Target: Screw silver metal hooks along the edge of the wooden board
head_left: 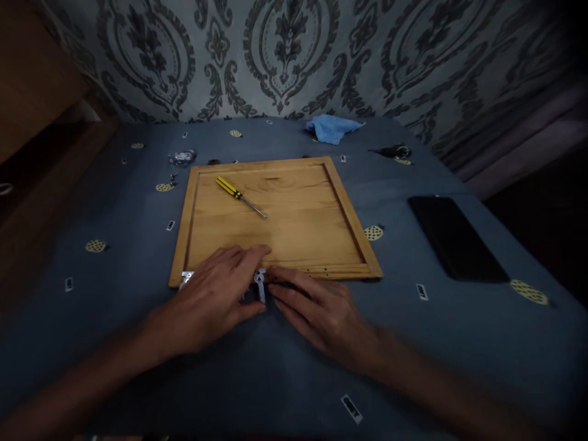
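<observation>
A framed wooden panel (294,229) lies flat, with its near edge under both my hands. My left hand (214,297) reaches over that edge, its thumb and fingers curved around a silver metal fitting (260,285) with a screw hole. Beyond its wrist side, a silver plate with holes (187,279) shows at the panel's near left corner; whether the two pieces are joined is hidden. My right hand (324,309) has its fingers closed together at the edge, just right of the fitting. What they pinch, if anything, cannot be made out.
A yellow and black screwdriver (241,196) rests on the panel. To the right lies a black phone (457,239). Behind are a blue cloth (333,128), a small dark object (395,151) and a clear packet (184,157). Wooden furniture (41,79) stands left.
</observation>
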`<state>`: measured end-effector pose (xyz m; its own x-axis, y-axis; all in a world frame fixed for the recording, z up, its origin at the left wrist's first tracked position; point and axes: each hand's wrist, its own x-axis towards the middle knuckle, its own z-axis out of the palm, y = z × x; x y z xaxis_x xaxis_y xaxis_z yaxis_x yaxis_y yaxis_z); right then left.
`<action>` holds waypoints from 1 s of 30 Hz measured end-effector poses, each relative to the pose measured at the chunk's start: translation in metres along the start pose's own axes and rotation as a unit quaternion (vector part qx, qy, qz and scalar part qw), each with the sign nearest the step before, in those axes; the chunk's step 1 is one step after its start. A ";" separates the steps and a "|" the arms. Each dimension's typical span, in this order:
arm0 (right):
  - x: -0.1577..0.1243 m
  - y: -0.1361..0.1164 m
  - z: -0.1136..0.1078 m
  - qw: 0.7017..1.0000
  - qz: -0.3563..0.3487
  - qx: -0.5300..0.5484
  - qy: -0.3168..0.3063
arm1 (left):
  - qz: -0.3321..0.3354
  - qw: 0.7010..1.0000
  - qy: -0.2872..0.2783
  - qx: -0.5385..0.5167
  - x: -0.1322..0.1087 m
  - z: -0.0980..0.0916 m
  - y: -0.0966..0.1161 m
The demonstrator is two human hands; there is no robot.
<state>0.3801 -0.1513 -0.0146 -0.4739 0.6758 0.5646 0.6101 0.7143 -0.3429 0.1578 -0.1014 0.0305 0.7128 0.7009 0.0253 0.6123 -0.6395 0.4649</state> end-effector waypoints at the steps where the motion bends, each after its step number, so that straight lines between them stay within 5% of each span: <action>1: 0.000 0.001 0.000 1.000 -0.009 -0.008 -0.008 | 0.001 1.000 0.004 -0.001 0.000 0.001 0.000; 30: 0.001 0.005 0.002 0.994 -0.032 -0.038 -0.102 | -0.024 0.999 0.012 -0.020 -0.001 0.004 0.000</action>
<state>0.3813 -0.1469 -0.0176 -0.6273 0.6576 0.4171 0.6172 0.7465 -0.2488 0.1583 -0.1038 0.0267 0.6748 0.7377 0.0236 0.6305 -0.5928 0.5011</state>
